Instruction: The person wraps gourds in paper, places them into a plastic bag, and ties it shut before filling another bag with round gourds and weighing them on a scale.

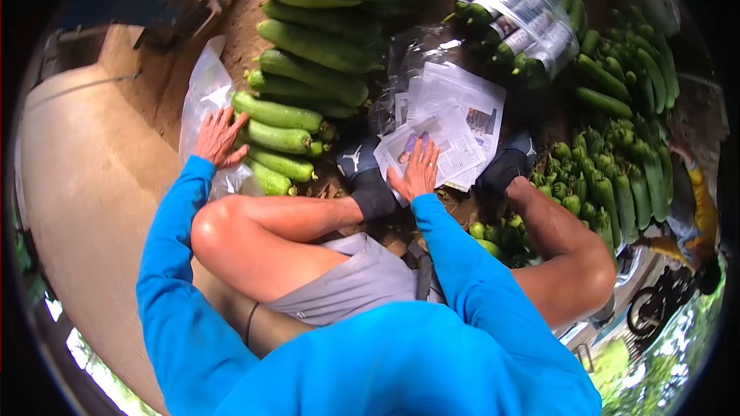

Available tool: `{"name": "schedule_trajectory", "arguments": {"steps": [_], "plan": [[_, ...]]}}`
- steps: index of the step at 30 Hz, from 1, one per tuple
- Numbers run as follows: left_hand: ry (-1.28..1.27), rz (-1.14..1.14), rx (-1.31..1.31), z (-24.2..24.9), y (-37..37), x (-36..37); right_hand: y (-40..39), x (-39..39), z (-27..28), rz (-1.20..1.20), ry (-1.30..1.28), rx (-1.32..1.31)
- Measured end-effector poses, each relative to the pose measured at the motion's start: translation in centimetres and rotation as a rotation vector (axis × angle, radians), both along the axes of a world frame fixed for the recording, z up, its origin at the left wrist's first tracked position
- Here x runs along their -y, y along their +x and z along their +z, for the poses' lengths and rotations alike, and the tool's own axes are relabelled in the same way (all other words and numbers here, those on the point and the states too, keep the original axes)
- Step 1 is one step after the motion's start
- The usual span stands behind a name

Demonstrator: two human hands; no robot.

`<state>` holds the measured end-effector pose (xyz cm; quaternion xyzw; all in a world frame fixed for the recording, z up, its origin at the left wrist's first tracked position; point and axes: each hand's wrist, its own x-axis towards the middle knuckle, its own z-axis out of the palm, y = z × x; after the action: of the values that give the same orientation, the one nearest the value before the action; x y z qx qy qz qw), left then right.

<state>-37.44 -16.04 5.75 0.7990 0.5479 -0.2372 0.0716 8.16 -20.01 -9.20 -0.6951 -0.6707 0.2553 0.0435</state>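
My left hand [220, 137] has its fingers spread at the left ends of several green gourds [277, 113], beside a clear plastic bag [202, 92]. My right hand [418, 172] lies flat with fingers apart on the lower left of a stack of newspaper sheets [462, 85]. The sheets rest on the ground between my two dark shoes [359, 160]. Nothing shows gripped in either hand. The palms are hidden.
More long gourds [316, 42] lie in a row ahead. At the upper right is a plastic bag of newspaper-wrapped gourds [532, 31]. Piles of green vegetables [617, 162] fill the right side. Another person in a yellow sleeve [704, 204] is at the far right.
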Motion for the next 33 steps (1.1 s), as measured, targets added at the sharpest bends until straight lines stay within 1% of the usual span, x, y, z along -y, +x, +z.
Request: {"name": "schedule_trajectory", "arguments": {"steps": [2, 3, 4, 5, 6, 8, 10, 12, 14, 15, 16, 17, 18, 19, 20, 22, 23, 24, 25, 26, 27, 28, 29, 30, 31, 32, 33], "plan": [[0.011, 0.024, -0.015, -0.6, 0.1, 0.1, 1.8, 0.1, 0.4, 0.177, -0.033, -0.029], [-0.008, 0.031, -0.015, -0.6, 0.2, 0.4, 3.0, -1.0, 0.0, 0.224, 0.016, -0.038], [-0.009, 0.042, -0.014, -0.9, 0.4, 0.0, 4.3, -2.5, -0.8, 0.256, 0.068, -0.006], [-0.031, 0.054, -0.012, -1.1, 0.5, -0.3, 5.4, -4.5, -0.3, 0.287, 0.058, 0.114], [0.012, 0.052, 0.039, -1.5, 0.4, -0.3, 6.4, -6.6, -0.1, 0.283, 0.035, 0.094], [-0.059, 0.075, 0.030, -1.2, 0.6, -1.0, 8.4, -10.5, 0.2, 0.269, 0.024, 0.079], [-0.079, 0.053, 0.072, -0.8, -0.1, -1.4, 9.9, -11.9, 0.4, 0.410, 0.105, 0.082], [-0.084, -0.114, 0.088, -0.2, -0.9, -1.5, 9.7, -11.4, 0.4, 0.424, 0.118, 0.097], [-0.242, -0.057, 0.037, 1.7, 0.8, -2.6, 8.6, -8.7, 0.4, 0.306, 0.112, 0.076], [-0.266, -0.063, 0.045, 2.4, 1.6, -3.1, 8.0, -7.3, 0.7, 0.306, -0.029, 0.127], [-0.294, -0.070, 0.050, 3.3, 2.4, -3.5, 7.6, -5.8, 0.4, 0.297, -0.032, 0.120], [-0.299, -0.076, 0.042, 4.3, 3.1, -3.9, 7.2, -4.4, 0.1, 0.320, -0.015, 0.138], [-0.293, -0.084, 0.096, 5.6, 4.1, -4.4, 6.7, -3.1, -0.2, 0.342, -0.001, 0.154], [-0.287, -0.092, 0.152, 6.9, 5.2, -4.8, 6.7, -2.2, -0.3, 0.377, -0.042, 0.161], [-0.293, -0.098, 0.148, 8.0, 6.1, -5.1, 6.7, -1.7, -0.6, 0.371, -0.047, 0.157], [-0.305, -0.099, 0.215, 10.2, 8.2, -6.0, 7.0, -1.4, -0.7, 0.460, -0.040, 0.148], [-0.319, -0.060, 0.269, 11.3, 9.6, -6.3, 7.3, -1.7, -0.7, 0.483, -0.013, 0.145], [-0.315, -0.068, 0.269, 11.7, 11.1, -6.6, 7.6, -2.3, -0.6, 0.476, -0.009, 0.148], [-0.323, -0.017, 0.328, 12.0, 12.6, -6.7, 7.9, -2.8, -0.4, 0.522, -0.030, 0.166], [-0.332, 0.035, 0.386, 12.0, 14.1, -6.8, 7.9, -3.0, -0.2, 0.570, -0.050, 0.184], [-0.354, 0.051, 0.417, 11.7, 15.8, -7.2, 8.2, -3.1, -0.1, 0.570, 0.058, 0.114], [-0.342, 0.044, 0.492, 11.0, 17.4, -7.6, 8.1, -3.2, 0.3, 0.572, 0.056, 0.113], [-0.374, 0.043, 0.517, 10.4, 19.5, -8.2, 7.9, -3.5, 1.0, 0.677, 0.089, 0.144], [-0.360, 0.010, 0.530, 9.2, 21.3, -8.9, 7.9, -4.0, 1.5, 0.782, 0.130, 0.182], [-0.310, -0.008, 0.580, 7.3, 22.7, -9.2, 7.6, -4.1, 1.5, 0.798, 0.139, 0.134], [-0.360, -0.001, 0.561, 6.1, 24.8, -10.2, 7.0, -3.8, 0.6, 0.794, 0.143, 0.139], [-0.364, 0.030, 0.615, 4.5, 26.6, -10.7, 6.4, -3.5, -0.9, 0.804, 0.108, 0.168]]}}
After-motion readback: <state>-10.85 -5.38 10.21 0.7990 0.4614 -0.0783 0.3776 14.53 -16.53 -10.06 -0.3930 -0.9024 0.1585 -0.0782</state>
